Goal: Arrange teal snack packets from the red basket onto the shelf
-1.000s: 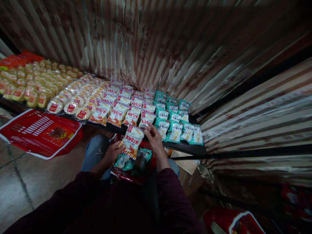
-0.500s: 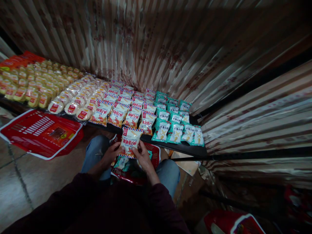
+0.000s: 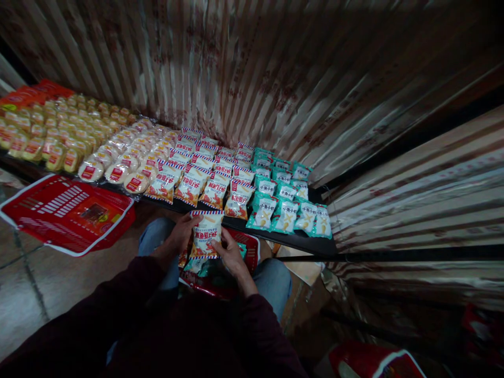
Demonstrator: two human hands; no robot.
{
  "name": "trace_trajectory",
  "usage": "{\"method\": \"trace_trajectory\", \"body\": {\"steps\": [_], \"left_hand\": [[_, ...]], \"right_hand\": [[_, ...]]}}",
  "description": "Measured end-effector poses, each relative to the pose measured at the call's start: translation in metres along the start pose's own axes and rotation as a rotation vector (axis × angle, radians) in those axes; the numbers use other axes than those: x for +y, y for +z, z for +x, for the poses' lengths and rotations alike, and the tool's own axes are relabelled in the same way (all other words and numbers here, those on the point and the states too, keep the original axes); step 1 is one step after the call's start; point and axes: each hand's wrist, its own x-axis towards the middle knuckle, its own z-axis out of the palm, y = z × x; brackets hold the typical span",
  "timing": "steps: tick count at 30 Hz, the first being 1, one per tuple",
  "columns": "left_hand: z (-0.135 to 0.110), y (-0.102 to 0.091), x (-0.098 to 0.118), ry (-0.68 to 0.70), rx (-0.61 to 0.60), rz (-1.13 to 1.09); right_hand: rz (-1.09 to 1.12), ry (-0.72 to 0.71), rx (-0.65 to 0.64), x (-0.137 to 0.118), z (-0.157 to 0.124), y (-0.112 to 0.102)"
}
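Note:
Between my two hands, above my lap, is a white snack bag [image 3: 206, 234] with red print and striped blue-and-red ends. My left hand [image 3: 181, 234] grips its upper left edge. My right hand [image 3: 230, 252] pinches its right side, thumb on the front. Just ahead, rows of the same white snack bags [image 3: 189, 185] lean on a black shelf [image 3: 291, 242]. Green-and-white snack bags [image 3: 285, 215] stand to their right. Beneath the held bag, a red basket [image 3: 252, 252] between my knees contains green bags [image 3: 199, 264], partly hidden by my hands.
Round wrapped cakes [image 3: 132, 181] and yellow-wrapped cakes [image 3: 55, 156] fill the shelf's left part, with orange packets [image 3: 33, 94] beyond. Another red basket [image 3: 74, 210] stands on the floor at left. Striped sheeting [image 3: 220, 68] hangs behind. A black bar [image 3: 413, 250] crosses at right.
The held snack bag has come slightly down and to the left, nearer my body. My left hand has shifted up to its upper left edge; my right hand still holds the right side.

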Motion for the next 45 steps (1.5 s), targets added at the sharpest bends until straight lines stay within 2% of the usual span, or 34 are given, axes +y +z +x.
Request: {"method": "trace_trajectory", "body": {"steps": [7,10,14,20,24,26,28,31,34,41,45], "left_hand": [[0.011,0.002,0.012,0.073,-0.029,-0.008],[0.017,0.006,0.017,0.074,-0.068,0.011],[0.025,0.017,0.025,0.101,-0.088,0.018],[0.031,0.025,0.034,0.302,-0.088,0.131],[0.033,0.012,0.019,0.464,0.036,0.293],[0.032,0.003,0.006,0.574,0.142,0.449],[0.030,-0.005,-0.006,0.680,0.196,0.642],[0.025,-0.012,-0.017,0.828,0.186,0.883],[0.023,-0.013,-0.020,0.911,0.165,1.038],[0.032,-0.014,-0.020,1.029,0.155,1.229],[0.035,-0.012,-0.021,1.092,0.154,1.282]], "right_hand": [[0.080,0.047,0.093,0.018,0.004,0.002],[0.096,0.044,0.098,0.018,0.008,0.006],[0.138,-0.018,0.207,0.011,0.017,0.010],[0.128,-0.081,0.358,0.005,0.030,0.010],[0.182,-0.108,0.436,0.004,0.038,0.012],[0.197,-0.130,0.474,0.003,0.042,0.014],[0.182,-0.156,0.498,0.003,0.046,0.015],[0.132,-0.188,0.517,0.003,0.052,0.015],[0.065,-0.226,0.511,0.005,0.057,0.013],[-0.157,-0.328,0.506,0.006,0.057,0.013],[-0.348,-0.341,0.558,0.001,0.054,0.017]]}}
